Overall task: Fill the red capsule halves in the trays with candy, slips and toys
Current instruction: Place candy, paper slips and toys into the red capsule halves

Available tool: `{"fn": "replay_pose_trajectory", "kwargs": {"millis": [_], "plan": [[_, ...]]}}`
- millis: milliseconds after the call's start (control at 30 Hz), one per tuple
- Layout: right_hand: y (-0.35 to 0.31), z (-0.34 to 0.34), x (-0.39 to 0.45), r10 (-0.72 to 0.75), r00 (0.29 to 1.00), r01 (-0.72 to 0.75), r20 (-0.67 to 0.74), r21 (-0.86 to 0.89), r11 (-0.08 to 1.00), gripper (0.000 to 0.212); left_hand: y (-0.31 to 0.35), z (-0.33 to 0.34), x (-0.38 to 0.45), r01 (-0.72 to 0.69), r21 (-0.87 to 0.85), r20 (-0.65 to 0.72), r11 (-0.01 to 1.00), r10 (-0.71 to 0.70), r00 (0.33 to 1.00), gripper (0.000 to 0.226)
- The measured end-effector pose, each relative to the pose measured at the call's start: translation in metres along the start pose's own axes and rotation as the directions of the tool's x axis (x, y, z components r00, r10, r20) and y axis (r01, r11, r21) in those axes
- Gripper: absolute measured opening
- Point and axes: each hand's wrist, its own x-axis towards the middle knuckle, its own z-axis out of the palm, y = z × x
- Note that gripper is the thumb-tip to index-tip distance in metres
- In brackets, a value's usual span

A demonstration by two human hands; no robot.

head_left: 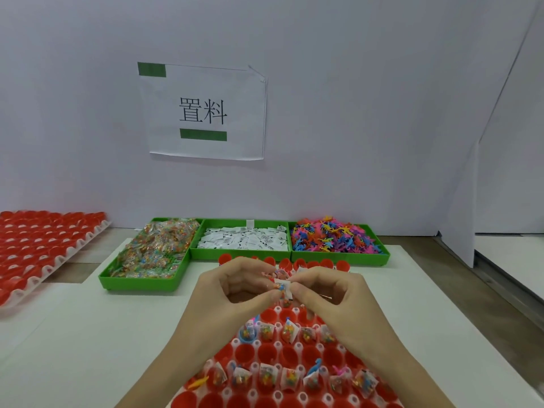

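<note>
Two hands meet at the middle of the frame above the near tray [297, 347]: the left hand [235, 293] and right hand [329, 293] both pinch one small bundle, a candy packet [281, 287] with a white slip [289, 290], held between curled fingers [272, 295] just over the tray's far rows. Below them, in the lower centre, one row of five red halves and a nearer row of about eight already hold packets, slips and toys; a row between them [290, 353] is bare. Three green bins stand behind, across the middle of the frame: candy [156, 248] left, slips [244, 238] centre, toys [332, 235] right. A second tray [38, 245] of red halves lies at the left edge of the bench [88, 334]. One paper sign [203, 113] hangs on the wall.
</note>
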Motion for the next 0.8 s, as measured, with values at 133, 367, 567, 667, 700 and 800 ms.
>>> {"fn": "replay_pose_trajectory", "kwargs": {"millis": [133, 367, 567, 667, 700, 800], "plan": [[-0.002, 0.002, -0.001, 0.004, 0.998, -0.005, 0.057, 0.017, 1.000, 0.009, 0.000, 0.000, -0.004, 0.018, -0.027, -0.013, 0.999, -0.018, 1.000, 0.016], [-0.002, 0.005, -0.003, -0.009, 1.000, 0.010, -0.006, 0.043, 0.999, 0.010, 0.000, 0.005, -0.010, -0.010, -0.053, -0.041, 0.999, 0.008, 0.999, 0.013], [0.000, 0.005, -0.005, -0.011, 1.000, 0.011, 0.006, 0.022, 1.000, 0.008, -0.004, 0.004, -0.011, 0.002, -0.093, -0.013, 0.996, -0.003, 1.000, 0.013], [0.001, 0.004, -0.005, -0.001, 0.999, 0.000, 0.035, 0.011, 1.000, 0.010, -0.006, 0.004, -0.012, 0.005, -0.129, 0.023, 0.992, -0.002, 1.000, 0.010], [0.001, 0.003, -0.005, 0.001, 0.999, -0.001, 0.043, 0.007, 1.000, 0.011, -0.006, 0.005, -0.012, 0.006, -0.133, 0.034, 0.991, -0.002, 0.999, 0.010], [0.001, 0.002, -0.005, 0.009, 0.998, -0.009, 0.057, 0.006, 1.000, 0.012, -0.007, 0.005, -0.012, -0.006, -0.100, 0.051, 0.995, 0.011, 0.999, 0.009]]}}
